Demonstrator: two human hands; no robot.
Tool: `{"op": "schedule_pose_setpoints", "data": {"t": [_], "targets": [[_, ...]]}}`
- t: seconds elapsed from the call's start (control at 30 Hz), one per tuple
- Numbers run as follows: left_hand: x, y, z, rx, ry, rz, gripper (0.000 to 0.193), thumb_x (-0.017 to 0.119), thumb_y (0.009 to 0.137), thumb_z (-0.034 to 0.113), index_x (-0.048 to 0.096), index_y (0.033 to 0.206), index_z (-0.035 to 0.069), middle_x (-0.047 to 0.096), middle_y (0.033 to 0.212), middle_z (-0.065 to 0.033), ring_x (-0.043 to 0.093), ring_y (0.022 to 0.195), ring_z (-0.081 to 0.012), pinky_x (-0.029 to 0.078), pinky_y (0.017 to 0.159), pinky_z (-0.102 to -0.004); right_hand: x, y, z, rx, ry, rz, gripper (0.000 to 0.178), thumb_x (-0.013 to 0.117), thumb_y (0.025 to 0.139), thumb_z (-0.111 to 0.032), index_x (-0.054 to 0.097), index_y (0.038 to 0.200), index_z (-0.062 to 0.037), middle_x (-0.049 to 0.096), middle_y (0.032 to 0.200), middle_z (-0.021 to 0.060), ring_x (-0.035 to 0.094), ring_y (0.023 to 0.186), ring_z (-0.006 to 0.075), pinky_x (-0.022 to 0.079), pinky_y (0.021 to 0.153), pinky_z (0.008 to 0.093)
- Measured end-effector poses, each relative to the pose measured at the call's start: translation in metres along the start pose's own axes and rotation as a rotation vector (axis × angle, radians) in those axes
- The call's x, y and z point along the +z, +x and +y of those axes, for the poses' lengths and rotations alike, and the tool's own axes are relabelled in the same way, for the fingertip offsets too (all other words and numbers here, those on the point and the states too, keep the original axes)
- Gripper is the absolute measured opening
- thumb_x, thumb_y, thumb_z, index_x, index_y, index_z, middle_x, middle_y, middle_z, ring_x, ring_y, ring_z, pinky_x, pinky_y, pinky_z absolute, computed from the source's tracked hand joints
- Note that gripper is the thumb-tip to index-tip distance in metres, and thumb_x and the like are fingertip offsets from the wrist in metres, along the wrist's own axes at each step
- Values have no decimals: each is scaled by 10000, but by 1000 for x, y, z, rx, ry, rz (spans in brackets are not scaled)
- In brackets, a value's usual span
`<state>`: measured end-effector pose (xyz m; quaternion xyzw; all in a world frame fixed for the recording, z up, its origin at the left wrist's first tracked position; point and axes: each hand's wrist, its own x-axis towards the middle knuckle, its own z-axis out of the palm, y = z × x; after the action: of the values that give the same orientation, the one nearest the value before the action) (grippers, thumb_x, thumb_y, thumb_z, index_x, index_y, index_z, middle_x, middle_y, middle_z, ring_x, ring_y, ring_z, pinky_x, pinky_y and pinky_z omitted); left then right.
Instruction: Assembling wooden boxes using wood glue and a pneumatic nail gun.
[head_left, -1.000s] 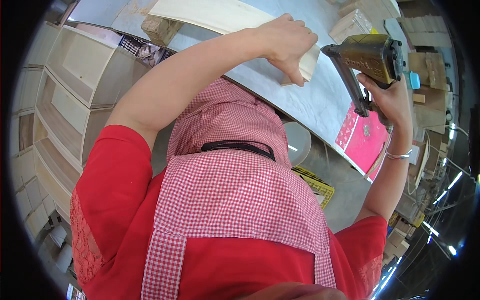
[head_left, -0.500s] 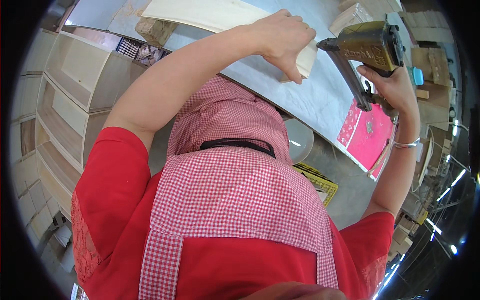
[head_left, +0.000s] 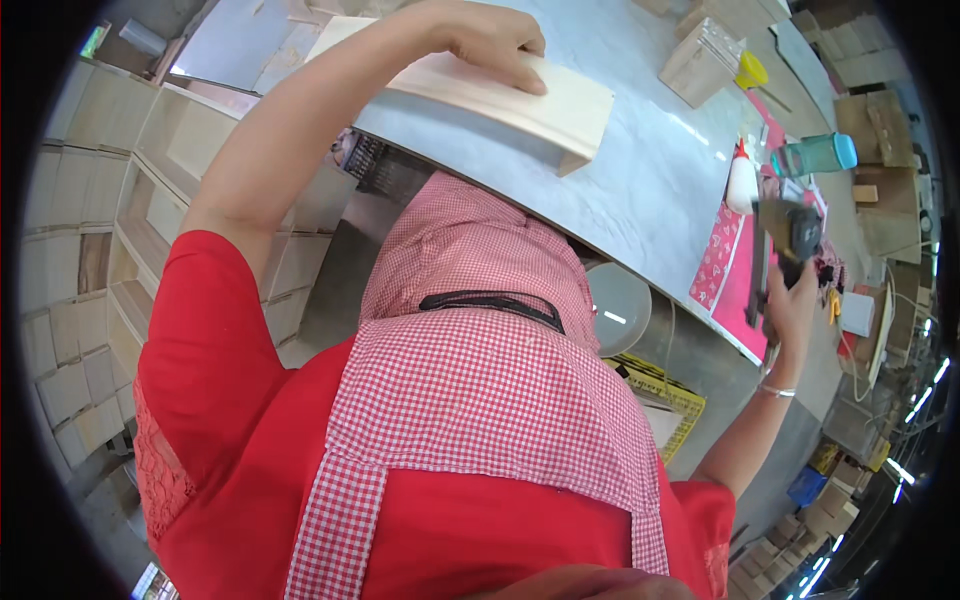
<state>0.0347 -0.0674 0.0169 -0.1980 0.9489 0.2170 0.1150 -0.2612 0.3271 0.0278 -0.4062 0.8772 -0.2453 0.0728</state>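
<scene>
lying on marbled tabletop (head_left: 640, 190): wooden piece (head_left: 505, 103); pale boxes (head_left: 65, 258) stacked left

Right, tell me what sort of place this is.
Likely a woodworking shop: the right hand holds what looks like a nail gun, the left hand is on a pale wooden piece, and wooden boxes are piled at the left.

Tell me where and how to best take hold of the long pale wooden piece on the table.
I'd take the long pale wooden piece by its right end, coming from the right and gripping both long edges: the left hand covers part of its top farther left, while that squared end looks uncovered.
</scene>
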Motion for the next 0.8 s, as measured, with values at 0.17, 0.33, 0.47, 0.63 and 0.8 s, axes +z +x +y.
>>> {"op": "schedule_pose_setpoints", "data": {"t": [0.17, 0.33, 0.47, 0.63, 0.8], "targets": [[-60, -12, 56, 26, -73, -49, 596, 671, 848, 385, 523, 1229, -50, 638, 1158, -156, 639, 1025, -267, 498, 880, -368, 24, -30, 110, -62, -478, 175, 563, 648, 810, -124, 490, 1348, -72, 670, 976, 233, 658, 841, 394, 516, 718, 474], [-53, 13, 43, 28, -1014, 520, 625, 664, 852, 411, 539, 1207, -88, 627, 1169, -191, 616, 1053, -305, 462, 902, -394, 48, -38, 134, 213, -558, 217, 612, 692, 796, -176, 479, 1361, -72, 660, 962, 274, 639, 876, 451, 501, 736, 524], [17, 3, 48, -6, -1505, 501, 374, 557, 967, 225, 505, 1248, -15, 623, 1180, -101, 630, 1052, -192, 516, 909, -362, 55, -40, 107, 288, -521, 156, 599, 708, 801, -196, 497, 1340, -45, 655, 992, 263, 629, 903, 447, 501, 775, 500], [99, -35, 57, -373, -1895, 632, 326, 484, 1005, 174, 448, 1287, 14, 584, 1222, -98, 601, 1094, -204, 485, 939, -408, 53, 9, 55, 57, -373, 333, 579, 711, 836, -238, 508, 1317, 11, 621, 1112, 243, 604, 1027, 388, 484, 872, 433], [119, -50, 68, -386, -1968, 833, 341, 500, 1004, 191, 417, 1295, 34, 559, 1249, -92, 581, 1123, -206, 462, 970, -417, 149, 119, -25, -134, 76, 558, 755, 769, 800, -337, 446, 1324, 99, 545, 1262, 252, 537, 1171, 370, 408, 1013, 411]]}}
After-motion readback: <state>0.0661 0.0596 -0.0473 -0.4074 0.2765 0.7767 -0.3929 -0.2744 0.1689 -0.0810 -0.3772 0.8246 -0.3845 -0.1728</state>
